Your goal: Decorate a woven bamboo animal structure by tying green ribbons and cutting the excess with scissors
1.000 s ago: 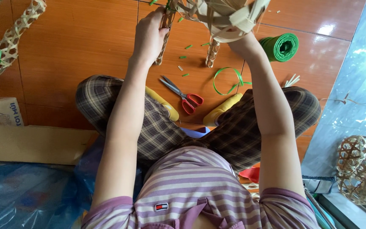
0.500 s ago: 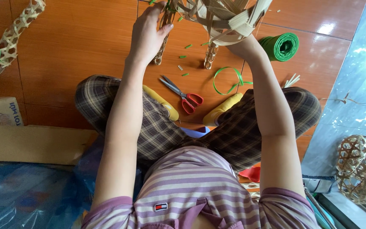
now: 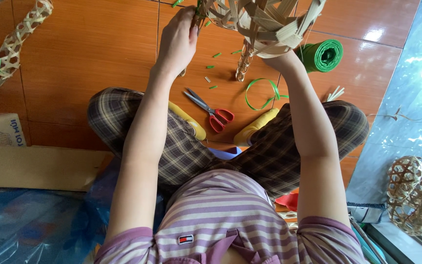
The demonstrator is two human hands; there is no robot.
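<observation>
A woven bamboo-strip basket frame [image 3: 264, 22] is held up at the top of the head view, above the orange tiled floor. My left hand [image 3: 178, 41] pinches a leg of the frame where a green strip is wound. My right hand [image 3: 282, 58] supports the frame from underneath and is mostly hidden by it. Another bamboo leg [image 3: 243, 61] hangs down to the floor. Red-handled scissors [image 3: 211, 112] lie shut on the floor between my knees. A loose green strip [image 3: 262, 93] curls beside them.
A green ribbon roll [image 3: 322, 55] lies at the right. Small green offcuts [image 3: 213, 61] dot the tiles. Woven bamboo pieces sit at the far left [image 3: 6, 54] and lower right [image 3: 413, 193]. Flat cardboard [image 3: 35, 166] and blue plastic sheet [image 3: 25, 225] lie at the left.
My left hand has shifted slightly higher along the frame's leg. The frame and my right hand have barely moved.
</observation>
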